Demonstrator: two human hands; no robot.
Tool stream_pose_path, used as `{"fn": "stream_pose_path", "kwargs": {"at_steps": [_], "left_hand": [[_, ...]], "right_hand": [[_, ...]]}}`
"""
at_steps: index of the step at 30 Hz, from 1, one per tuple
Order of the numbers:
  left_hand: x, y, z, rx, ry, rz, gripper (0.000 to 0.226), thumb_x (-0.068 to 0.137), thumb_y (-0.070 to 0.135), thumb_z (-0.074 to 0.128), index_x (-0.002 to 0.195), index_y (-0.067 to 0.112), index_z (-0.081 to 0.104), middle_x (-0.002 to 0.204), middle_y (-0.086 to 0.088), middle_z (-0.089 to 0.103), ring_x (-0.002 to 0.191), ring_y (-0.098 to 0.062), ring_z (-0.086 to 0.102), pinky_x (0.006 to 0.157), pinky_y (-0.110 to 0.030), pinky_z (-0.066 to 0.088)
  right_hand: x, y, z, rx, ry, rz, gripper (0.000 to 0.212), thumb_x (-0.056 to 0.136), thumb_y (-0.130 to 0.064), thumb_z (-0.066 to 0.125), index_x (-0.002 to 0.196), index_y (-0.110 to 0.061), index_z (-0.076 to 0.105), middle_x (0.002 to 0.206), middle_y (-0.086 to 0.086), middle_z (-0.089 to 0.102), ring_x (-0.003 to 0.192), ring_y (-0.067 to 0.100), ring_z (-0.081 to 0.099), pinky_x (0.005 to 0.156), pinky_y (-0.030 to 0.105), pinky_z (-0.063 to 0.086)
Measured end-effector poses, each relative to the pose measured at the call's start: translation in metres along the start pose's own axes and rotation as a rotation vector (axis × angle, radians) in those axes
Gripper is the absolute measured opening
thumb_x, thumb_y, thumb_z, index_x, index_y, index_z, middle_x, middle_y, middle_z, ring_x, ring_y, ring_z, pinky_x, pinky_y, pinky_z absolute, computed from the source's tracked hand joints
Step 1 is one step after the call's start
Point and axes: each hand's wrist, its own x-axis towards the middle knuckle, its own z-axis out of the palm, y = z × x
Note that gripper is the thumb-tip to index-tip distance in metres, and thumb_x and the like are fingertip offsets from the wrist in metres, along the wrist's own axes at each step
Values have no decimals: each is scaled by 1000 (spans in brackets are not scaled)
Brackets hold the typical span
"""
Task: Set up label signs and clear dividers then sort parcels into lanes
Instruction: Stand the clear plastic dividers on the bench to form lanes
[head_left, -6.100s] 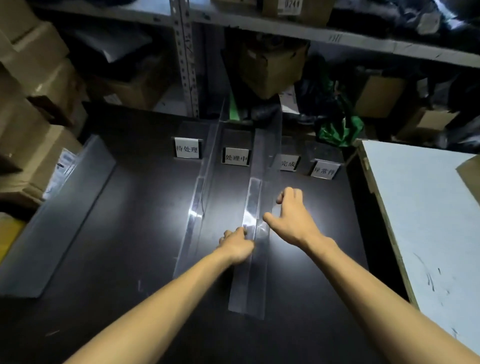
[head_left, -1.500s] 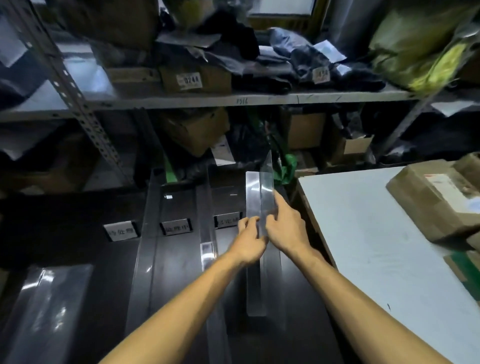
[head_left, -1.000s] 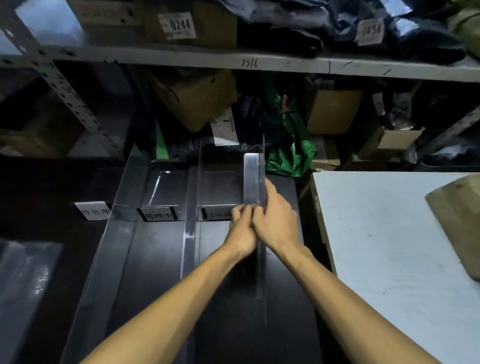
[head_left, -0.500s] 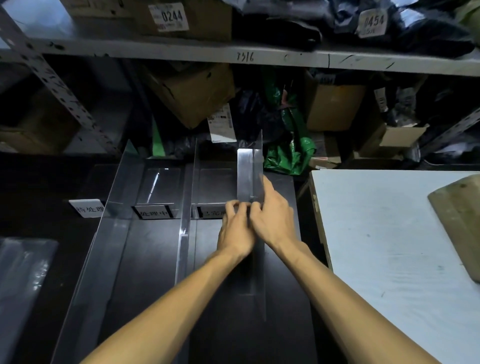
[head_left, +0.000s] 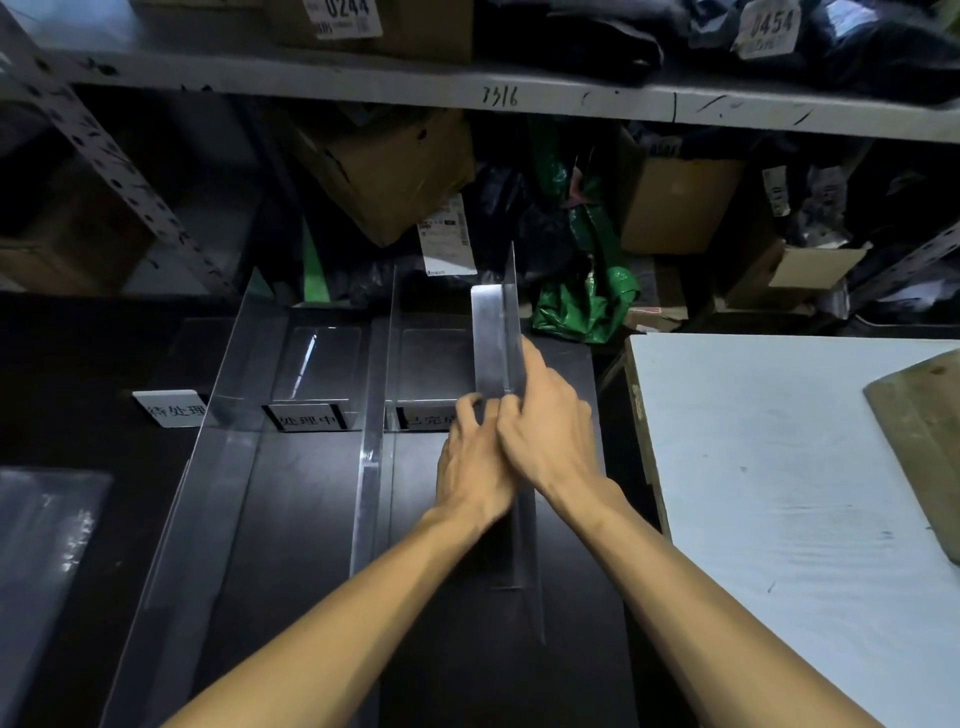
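Both hands held a clear divider (head_left: 496, 348) on the black table (head_left: 441, 649). The left hand (head_left: 475, 467) had its fingers (head_left: 465, 410) curled on the flat bottom part. The right hand (head_left: 548, 431) pinched the standing wall, with one finger stretched along it. The divider stood just right of the third label sign (head_left: 422, 419). Two more dividers (head_left: 370, 457) stood to the left. A brown parcel (head_left: 924, 431) lay on the white table (head_left: 779, 493).

left hand (head_left: 475, 467): fingers (head_left: 466, 411) curled | right hand (head_left: 548, 436): touching left, index extended | forearms outstretched
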Motion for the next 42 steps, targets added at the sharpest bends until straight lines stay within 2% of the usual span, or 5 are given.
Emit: {"fn": "stream_pose_path", "kwargs": {"at_steps": [14,20,25,33,42], "left_hand": [[18,-13,14,221,-146,91,36,89,18,39,122,23,51,120,2,61,106,-25,48,90,-33,42],[21,-32,11,137,-353,49,51,83,7,39,132,16,45,126,-10,47,114,-30,48,101,-42,45],[20,-27,3,133,-329,142,39,80,2,43,114,13,59,114,-10,63,106,-28,59,93,-39,50],[-6,7,-51,-24,-310,131,54,91,1,54,142,-3,39,151,-20,39,140,-31,37,115,-23,25],[-86,-26,-175,113,11,215,19,87,9,44,102,13,54,110,-11,57,106,-28,55,88,-34,44]], "right_hand": [[19,19,24,-27,-80,113,66,92,-14,49,152,-18,23,126,14,57,111,39,58,88,44,46],[23,11,28,-41,-84,103,62,94,-20,50,151,-12,28,138,15,50,119,37,55,94,43,44],[23,9,20,-54,-139,135,71,96,-24,50,156,-8,16,149,15,40,131,34,46,102,42,41],[5,-31,-10,-128,-114,-68,63,96,-28,48,153,-13,28,158,8,26,143,27,23,114,38,28],[-50,-128,-16,-6,-132,-411,34,95,-25,48,125,-21,62,126,-1,63,120,17,53,98,34,45]]}}
